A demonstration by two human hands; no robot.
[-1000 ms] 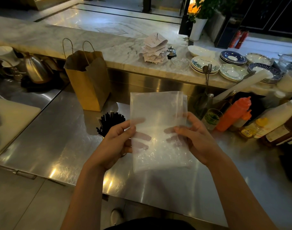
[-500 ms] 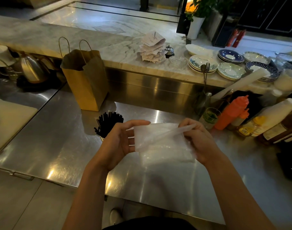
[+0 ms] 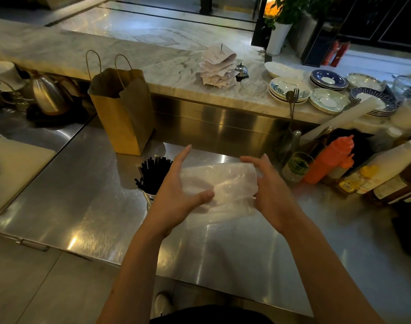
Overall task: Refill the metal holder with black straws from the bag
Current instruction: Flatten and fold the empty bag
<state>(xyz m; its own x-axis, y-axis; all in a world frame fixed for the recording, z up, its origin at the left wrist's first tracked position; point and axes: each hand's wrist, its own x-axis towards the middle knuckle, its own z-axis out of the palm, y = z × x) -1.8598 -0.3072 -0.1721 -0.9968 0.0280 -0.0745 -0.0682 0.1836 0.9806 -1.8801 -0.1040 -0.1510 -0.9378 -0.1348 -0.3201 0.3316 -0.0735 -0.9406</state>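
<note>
A folded, empty clear plastic bag [image 3: 225,185] is held between both hands above the steel counter [image 3: 83,202]. My left hand [image 3: 178,192] pinches its left side, thumb on top and fingers stretched behind. My right hand [image 3: 267,190] grips the right side with fingers over the far edge. Just left of my left hand stands the metal holder [image 3: 149,199], packed with black straws [image 3: 153,174] that fan out of its top. My left wrist hides part of the holder.
A brown paper bag [image 3: 122,113] stands behind the holder. Sauce bottles, an orange squeeze bottle [image 3: 328,157] and a glass jar [image 3: 295,167] crowd the right side. A kettle [image 3: 49,94] sits far left. Plates are stacked on the marble ledge [image 3: 153,64] beyond.
The bag was held up flat a second ago. Both hands have since folded it over and lowered it into a compact bundle near the counter.
</note>
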